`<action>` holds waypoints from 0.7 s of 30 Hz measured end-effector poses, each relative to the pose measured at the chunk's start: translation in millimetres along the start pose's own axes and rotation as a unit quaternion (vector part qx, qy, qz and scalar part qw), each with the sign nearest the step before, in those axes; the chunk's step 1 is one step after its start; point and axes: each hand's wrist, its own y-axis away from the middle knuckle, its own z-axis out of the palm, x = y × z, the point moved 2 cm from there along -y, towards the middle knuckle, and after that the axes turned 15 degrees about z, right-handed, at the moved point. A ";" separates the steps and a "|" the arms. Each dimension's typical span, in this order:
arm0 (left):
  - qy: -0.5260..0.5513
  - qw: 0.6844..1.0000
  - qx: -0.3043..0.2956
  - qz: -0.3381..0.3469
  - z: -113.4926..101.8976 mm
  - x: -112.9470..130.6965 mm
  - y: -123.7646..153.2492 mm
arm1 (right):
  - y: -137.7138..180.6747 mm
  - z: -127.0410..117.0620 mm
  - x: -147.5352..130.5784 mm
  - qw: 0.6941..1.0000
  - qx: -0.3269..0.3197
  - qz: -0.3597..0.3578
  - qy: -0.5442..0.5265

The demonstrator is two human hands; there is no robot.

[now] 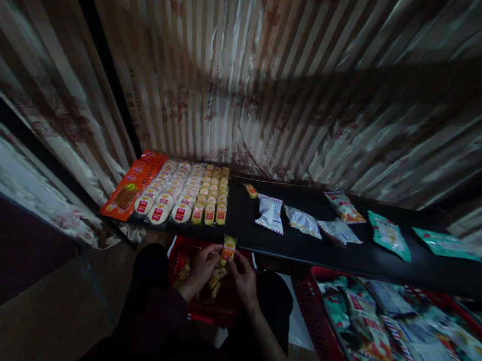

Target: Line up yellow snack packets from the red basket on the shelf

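Note:
Over a red basket [209,314] between my knees, a small yellow snack packet with a red label [228,250] is held upright. My left hand [204,267] has its fingers closed at the packet's left edge. On the other edge, my right hand [244,279] pinches it low down between thumb and fingers. More small yellow packets [216,286] lie in the basket, partly hidden by my hands. Just beyond, on the black shelf [242,224], similar yellow packets [209,211] stand in tidy rows, next to rows of round white wrapped snacks [158,212].
An orange snack bag [126,194] lies at the shelf's left end. Toward the right are a single yellow packet [251,190], white-blue bags [270,214] and green bags [389,235]. Another red basket [317,323] full of bags stands at lower right. A striped curtain [239,81] hangs behind.

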 end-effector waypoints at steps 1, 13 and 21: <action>-0.008 1.000 -0.001 0.004 2.7 2.6 -3.2 | -3.4 -1.7 -4.5 1.000 0.001 -0.002 -0.002; 0.018 1.000 0.020 0.012 34.0 24.4 -37.3 | -44.4 -15.1 -30.4 1.000 -0.001 0.008 -0.020; -0.080 0.996 0.028 0.017 58.4 29.8 -72.0 | -83.6 -13.0 -48.1 0.999 0.025 -0.023 0.037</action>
